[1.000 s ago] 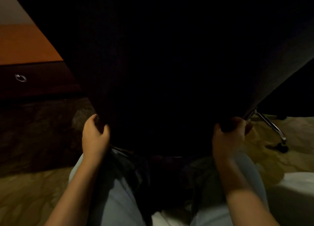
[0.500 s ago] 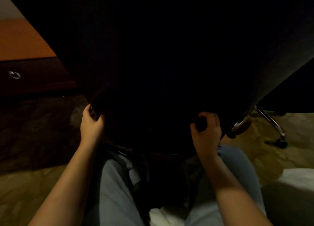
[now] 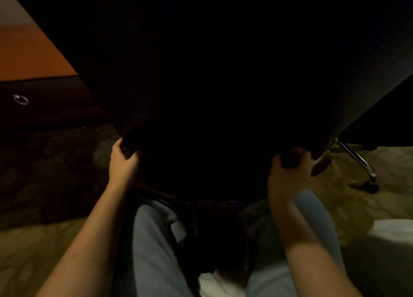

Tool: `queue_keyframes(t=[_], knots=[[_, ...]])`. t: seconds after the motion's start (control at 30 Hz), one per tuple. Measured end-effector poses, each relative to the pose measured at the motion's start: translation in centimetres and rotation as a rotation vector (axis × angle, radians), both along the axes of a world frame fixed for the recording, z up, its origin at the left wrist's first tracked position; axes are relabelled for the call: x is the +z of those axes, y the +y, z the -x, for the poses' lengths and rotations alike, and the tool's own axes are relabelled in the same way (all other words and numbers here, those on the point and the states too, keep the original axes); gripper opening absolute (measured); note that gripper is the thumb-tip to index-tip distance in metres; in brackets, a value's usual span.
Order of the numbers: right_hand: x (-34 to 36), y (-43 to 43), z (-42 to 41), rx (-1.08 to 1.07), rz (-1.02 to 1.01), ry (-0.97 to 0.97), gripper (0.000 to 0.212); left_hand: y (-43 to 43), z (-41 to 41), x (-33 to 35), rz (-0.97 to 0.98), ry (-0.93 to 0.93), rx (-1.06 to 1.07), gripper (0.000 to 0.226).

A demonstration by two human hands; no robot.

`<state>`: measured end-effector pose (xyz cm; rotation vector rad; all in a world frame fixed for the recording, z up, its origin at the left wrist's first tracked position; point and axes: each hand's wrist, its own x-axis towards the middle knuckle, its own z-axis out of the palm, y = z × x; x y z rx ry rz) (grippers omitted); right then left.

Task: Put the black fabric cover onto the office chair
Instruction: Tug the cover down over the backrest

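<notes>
We curl the fingers of our left hand [image 3: 124, 162] and right hand [image 3: 288, 174] tightly around the lower edge of the black fabric cover [image 3: 212, 73] draped over the chrome-legged office chair [image 3: 355, 158] on patterned carpet [image 3: 391, 174].

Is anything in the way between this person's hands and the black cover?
Nothing visible. The left hand and the right hand each grip the lower edge of the black fabric cover, one at each side. The picture is too dark to show how far it sits over the office chair.
</notes>
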<state>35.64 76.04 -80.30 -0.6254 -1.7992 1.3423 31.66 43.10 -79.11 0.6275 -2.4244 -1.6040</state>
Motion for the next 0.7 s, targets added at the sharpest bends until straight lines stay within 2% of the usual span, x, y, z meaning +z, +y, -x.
queue_keyframes(t=[0.1, 0.2, 0.27, 0.37, 0.53, 0.7], knots=[[-0.5, -2.6, -0.1, 0.116, -0.093, -0.016, 0.023, -0.2, -0.4, -0.1, -0.016, 0.003, -0.001, 0.058], [-0.5, -3.5, -0.1, 0.175, -0.242, -0.031, 0.022, -0.2, -0.7, -0.4, 0.049, 0.009, 0.015, 0.059], [-0.5, -2.9, 0.0, 0.213, -0.291, -0.03, 0.022, 0.1, -0.9, -0.2, 0.073, 0.017, 0.019, 0.053], [-0.7, -0.5, 0.2, 0.207, -0.252, -0.008, 0.025, 0.4, -1.1, -0.1, 0.098, 0.022, 0.015, 0.038], [-0.6, 4.5, 0.9, 0.036, -0.163, -0.071, 0.023, 0.4, -1.9, -0.3, 0.165, 0.042, -0.033, 0.032], [-0.7, 5.0, 1.8, 0.076, -0.067, -0.16, 0.023, 1.4, -2.8, -0.3, 0.222, 0.074, -0.059, 0.027]])
